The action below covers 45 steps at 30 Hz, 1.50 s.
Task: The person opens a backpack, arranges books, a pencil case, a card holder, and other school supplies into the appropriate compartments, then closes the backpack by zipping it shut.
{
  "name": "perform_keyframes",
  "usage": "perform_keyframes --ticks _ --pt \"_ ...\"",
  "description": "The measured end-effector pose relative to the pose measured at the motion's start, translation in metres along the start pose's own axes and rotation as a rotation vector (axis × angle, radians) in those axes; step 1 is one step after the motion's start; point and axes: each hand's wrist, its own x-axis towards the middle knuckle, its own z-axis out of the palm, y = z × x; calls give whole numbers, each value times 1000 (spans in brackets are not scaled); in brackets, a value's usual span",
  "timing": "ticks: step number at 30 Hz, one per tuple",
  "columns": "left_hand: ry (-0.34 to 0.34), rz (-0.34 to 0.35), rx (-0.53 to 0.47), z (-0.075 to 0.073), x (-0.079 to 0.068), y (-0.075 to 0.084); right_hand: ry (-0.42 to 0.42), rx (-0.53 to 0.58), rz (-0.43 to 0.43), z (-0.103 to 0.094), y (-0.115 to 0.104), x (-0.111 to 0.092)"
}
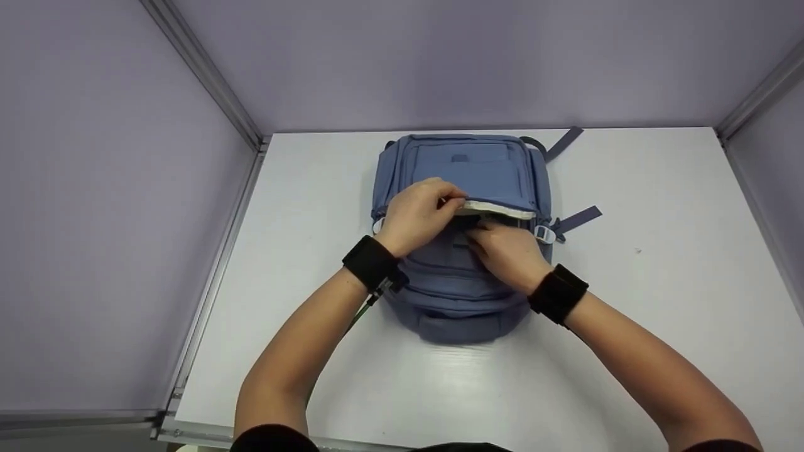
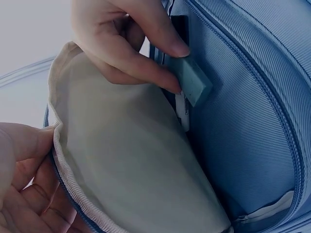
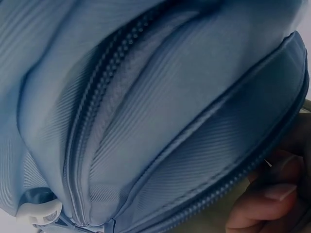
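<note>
A blue backpack [image 1: 461, 169] lies on a white table, its front compartment unzipped. My left hand [image 1: 418, 213] pinches the edge of the flap [image 2: 60, 141], holding it raised so its beige lining shows. At the opening, my right hand [image 1: 509, 251] reaches in. In the left wrist view, the right hand's thumb and fingers grip a small green block [image 2: 194, 82], perhaps an eraser. Behind it, partly hidden, are a dark strip [image 2: 180, 26] and a small white item [image 2: 182, 111]. The right wrist view shows the zipper [image 3: 104, 82] and some fingers; whose they are I cannot tell.
Two loose straps [image 1: 578, 218] stick out at the backpack's right side, near a white buckle [image 1: 544, 234]. The white table [image 1: 659, 326] extends on both sides. Pale panels [image 1: 477, 63] with metal frame edges enclose its back and sides.
</note>
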Motion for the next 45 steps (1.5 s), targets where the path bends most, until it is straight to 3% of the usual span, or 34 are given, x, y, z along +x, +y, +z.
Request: perform_keyframes --ticks 11,24,27,31,35,38,41,45 --pt "1 7 2 0 -1 0 -25 -47 18 5 0 4" --pt "-10 7 -10 2 -2 0 -31 -3 23 4 3 -3" --pt "-9 3 -5 2 -3 0 33 33 -11 -2 6 -14" --pt "7 12 7 2 -5 -1 226 119 -50 -8 14 -35" --pt "39 61 32 5 -10 -3 430 236 59 -11 32 -58" --pt "83 120 69 6 -15 -4 512 293 183 -15 49 -65" --pt "130 192 120 8 -21 -7 521 300 278 -15 66 -65" --pt "152 309 200 12 -28 -10 433 255 350 -12 82 -59"
